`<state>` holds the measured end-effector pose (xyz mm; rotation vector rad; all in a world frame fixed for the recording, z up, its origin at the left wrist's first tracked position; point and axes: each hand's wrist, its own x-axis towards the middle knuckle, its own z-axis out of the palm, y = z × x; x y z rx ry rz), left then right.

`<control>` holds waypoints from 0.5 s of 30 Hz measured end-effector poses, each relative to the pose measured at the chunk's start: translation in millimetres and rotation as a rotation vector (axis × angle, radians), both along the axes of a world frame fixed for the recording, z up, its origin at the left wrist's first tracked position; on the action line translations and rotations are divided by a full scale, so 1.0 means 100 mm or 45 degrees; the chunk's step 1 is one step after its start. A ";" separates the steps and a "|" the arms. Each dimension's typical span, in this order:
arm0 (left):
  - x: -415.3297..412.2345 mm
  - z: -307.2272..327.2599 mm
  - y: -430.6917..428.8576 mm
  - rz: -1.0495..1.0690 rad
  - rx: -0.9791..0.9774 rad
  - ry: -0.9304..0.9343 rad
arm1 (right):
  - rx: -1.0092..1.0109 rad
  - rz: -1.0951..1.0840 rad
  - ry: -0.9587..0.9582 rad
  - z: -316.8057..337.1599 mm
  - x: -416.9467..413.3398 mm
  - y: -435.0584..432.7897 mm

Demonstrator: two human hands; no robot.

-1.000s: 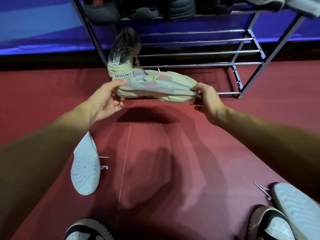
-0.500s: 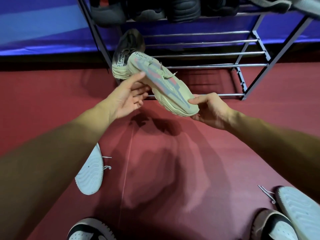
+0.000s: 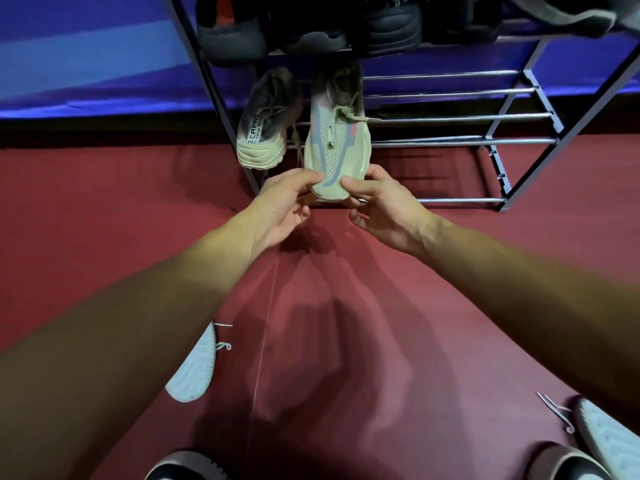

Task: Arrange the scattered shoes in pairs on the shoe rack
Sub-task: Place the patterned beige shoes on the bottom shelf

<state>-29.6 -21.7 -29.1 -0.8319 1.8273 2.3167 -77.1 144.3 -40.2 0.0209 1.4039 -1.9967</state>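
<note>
Where the grip falls: the left hand (image 3: 287,202) and right hand (image 3: 377,206) both pinch the near tip of the pale knit shoe (image 3: 334,143), a thumb on top at each side of the toe and the fingers curled under the sole
Shoe against the grip: nearly all of it reaches away from the hands, out over the lower bars of the shoe rack (image 3: 450,117); whether it rests on the bars cannot be told
Long axis: runs straight away from the person, front to back across the shelf
Pointing: toe toward the person, laces and knot facing up, collar and heel at the far end under the upper shelf
Neighbour: a matching shoe (image 3: 265,133) stands just to the left on the same shelf, near but apart, its lettered end toward the person
Upper shelf: dark shoes (image 3: 311,32) in a row
Floor: a red mat (image 3: 346,306) carries a white-soled shoe (image 3: 194,372) lying sole up under the left forearm, another pale sole (image 3: 606,441) at the right edge with a dark shoe (image 3: 568,465) beside it
</note>
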 end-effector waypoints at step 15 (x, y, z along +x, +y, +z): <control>-0.42 -0.16 -0.18 0.178 0.120 -0.032 | 0.048 -0.045 -0.005 -0.08 -0.41 -0.41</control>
